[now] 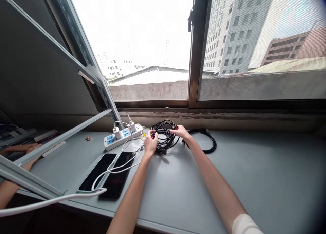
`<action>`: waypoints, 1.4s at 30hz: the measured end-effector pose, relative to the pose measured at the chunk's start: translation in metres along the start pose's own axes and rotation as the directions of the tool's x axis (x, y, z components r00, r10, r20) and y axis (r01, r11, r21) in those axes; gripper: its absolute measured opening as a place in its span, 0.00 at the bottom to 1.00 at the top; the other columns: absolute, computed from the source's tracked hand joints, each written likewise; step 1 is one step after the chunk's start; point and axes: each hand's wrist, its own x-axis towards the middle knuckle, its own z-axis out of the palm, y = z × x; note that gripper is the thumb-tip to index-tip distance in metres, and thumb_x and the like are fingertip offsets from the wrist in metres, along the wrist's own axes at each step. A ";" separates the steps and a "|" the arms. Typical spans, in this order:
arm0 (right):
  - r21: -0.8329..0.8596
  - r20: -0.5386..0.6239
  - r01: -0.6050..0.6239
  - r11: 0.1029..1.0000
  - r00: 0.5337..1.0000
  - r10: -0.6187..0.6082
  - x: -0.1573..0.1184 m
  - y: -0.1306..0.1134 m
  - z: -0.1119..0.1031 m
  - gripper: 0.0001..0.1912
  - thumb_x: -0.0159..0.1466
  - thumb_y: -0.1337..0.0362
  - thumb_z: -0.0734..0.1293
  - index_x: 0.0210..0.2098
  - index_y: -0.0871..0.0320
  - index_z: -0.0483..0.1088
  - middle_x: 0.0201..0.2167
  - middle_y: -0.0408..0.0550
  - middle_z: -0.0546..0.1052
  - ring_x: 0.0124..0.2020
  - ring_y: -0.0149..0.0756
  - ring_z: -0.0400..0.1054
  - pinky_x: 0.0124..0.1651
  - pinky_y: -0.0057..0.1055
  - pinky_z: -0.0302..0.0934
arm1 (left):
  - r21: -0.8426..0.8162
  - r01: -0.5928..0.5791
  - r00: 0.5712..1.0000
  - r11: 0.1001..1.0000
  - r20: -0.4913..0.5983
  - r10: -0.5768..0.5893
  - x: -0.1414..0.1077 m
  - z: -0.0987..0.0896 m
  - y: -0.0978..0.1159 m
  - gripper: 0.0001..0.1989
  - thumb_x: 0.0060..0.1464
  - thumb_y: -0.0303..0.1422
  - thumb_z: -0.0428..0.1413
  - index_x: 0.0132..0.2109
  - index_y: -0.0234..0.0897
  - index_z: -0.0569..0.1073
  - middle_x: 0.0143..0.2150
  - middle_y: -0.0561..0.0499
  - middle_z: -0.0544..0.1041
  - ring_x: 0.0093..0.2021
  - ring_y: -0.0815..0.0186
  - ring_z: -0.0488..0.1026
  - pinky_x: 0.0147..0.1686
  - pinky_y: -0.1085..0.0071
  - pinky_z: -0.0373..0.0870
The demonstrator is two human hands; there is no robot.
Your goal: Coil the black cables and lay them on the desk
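Note:
A loose coil of black cable is between my two hands, just above or on the grey tabletop. My left hand grips its left side, fingers curled round the loops. On the upper right of the coil, my right hand is closed on the strands, with a bit of red showing by the fingertips. A dark connector end hangs at the bottom of the coil. Just right of my right hand lies a second black cable, looped on the table.
A white power strip with two plugged-in chargers stands left of the coil. White charging cords run over two dark phones. A metal frame slants up at left, with another person's arm beyond it. Windows line the back.

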 end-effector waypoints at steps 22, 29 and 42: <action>0.300 0.119 0.065 0.952 0.987 -0.105 -0.018 -0.049 -0.001 0.18 0.66 0.53 0.58 0.42 0.62 0.67 0.27 0.42 0.72 0.22 0.25 0.66 0.25 0.25 0.62 | -0.520 -0.079 0.948 0.850 0.224 0.225 -0.013 -0.045 0.058 0.23 0.51 0.42 0.50 0.51 0.32 0.66 0.38 0.46 0.75 0.28 0.68 0.73 0.25 0.74 0.70; 0.144 -0.038 -0.128 0.981 0.990 0.135 -0.017 -0.027 -0.004 0.16 0.65 0.59 0.60 0.49 0.61 0.64 0.38 0.48 0.71 0.31 0.29 0.68 0.32 0.29 0.67 | -0.464 -0.087 0.991 0.881 0.054 0.126 0.006 -0.062 0.067 0.23 0.52 0.43 0.48 0.48 0.30 0.70 0.17 0.59 0.62 0.11 0.77 0.51 0.12 0.77 0.49; -0.235 0.055 -0.228 0.945 0.967 0.248 -0.016 -0.024 -0.021 0.13 0.64 0.61 0.63 0.44 0.63 0.67 0.38 0.47 0.72 0.33 0.30 0.69 0.35 0.31 0.67 | 0.154 -0.295 0.930 0.943 0.273 0.246 0.028 -0.087 0.141 0.25 0.56 0.47 0.45 0.24 0.36 0.77 0.10 0.52 0.66 0.17 0.66 0.66 0.25 0.73 0.59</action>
